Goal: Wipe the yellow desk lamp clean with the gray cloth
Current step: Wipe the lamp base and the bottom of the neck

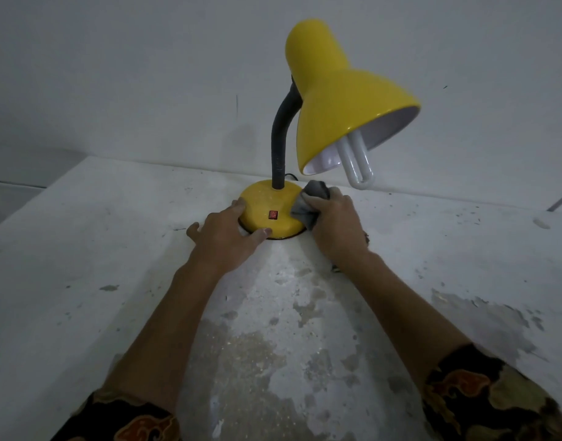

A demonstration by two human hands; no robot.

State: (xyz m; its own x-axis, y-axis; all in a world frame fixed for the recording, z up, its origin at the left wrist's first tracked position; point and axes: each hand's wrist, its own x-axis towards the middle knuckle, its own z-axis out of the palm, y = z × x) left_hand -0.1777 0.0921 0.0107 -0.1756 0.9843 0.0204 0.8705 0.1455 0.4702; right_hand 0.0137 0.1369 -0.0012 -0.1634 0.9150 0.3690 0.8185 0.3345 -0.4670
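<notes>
Toward the far middle of the worn white surface [82, 249] stood the yellow desk lamp [337, 100]. My left hand [224, 233] lay spread against its base [267, 205], bracing it. My right hand [334, 224] bunched the gray cloth [308, 202] against the base's right side. Pushing too hard, I judged, could tip the top-heavy shade or knock the exposed bulb [357, 163].

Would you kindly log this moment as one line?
stage: wiping base | right hand: gray cloth pressed on lamp base | left hand: steadying base | shade: untouched
</notes>
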